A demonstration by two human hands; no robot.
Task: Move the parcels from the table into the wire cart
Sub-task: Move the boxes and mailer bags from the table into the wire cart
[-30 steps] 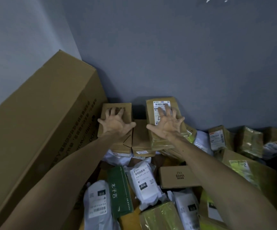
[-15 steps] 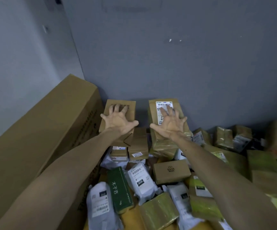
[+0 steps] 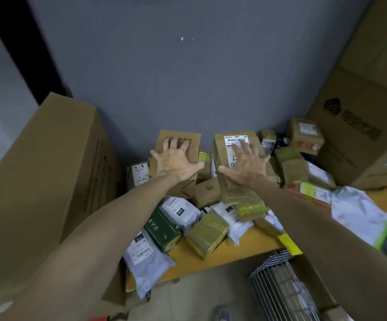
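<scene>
My left hand [image 3: 176, 162] spans a plain brown box [image 3: 189, 141], thumb and little finger clamped on its side edges. A taped box with a white barcode label [image 3: 235, 140] is gripped the same way by my right hand [image 3: 246, 165]. Both boxes are over the back of a heap of parcels on the yellow table [image 3: 246, 249]. In that heap lie a green box [image 3: 162, 230], grey mailer bags [image 3: 148, 262] and taped brown packets [image 3: 207, 234]. The wire cart [image 3: 278, 288] stands below the table's front edge at lower right, partly hidden by my right forearm.
A long cardboard carton [image 3: 48, 181] leans along the left side of the table. Another big carton [image 3: 361, 126] stands at the right, with small parcels [image 3: 305, 133] in front of it. The grey wall is close behind. A shoe [image 3: 222, 313] shows on the floor.
The view has drawn back and down, so the table's front edge and the wire cart now show. Both hands stay on the same two boxes, which have come nearer with them.
</scene>
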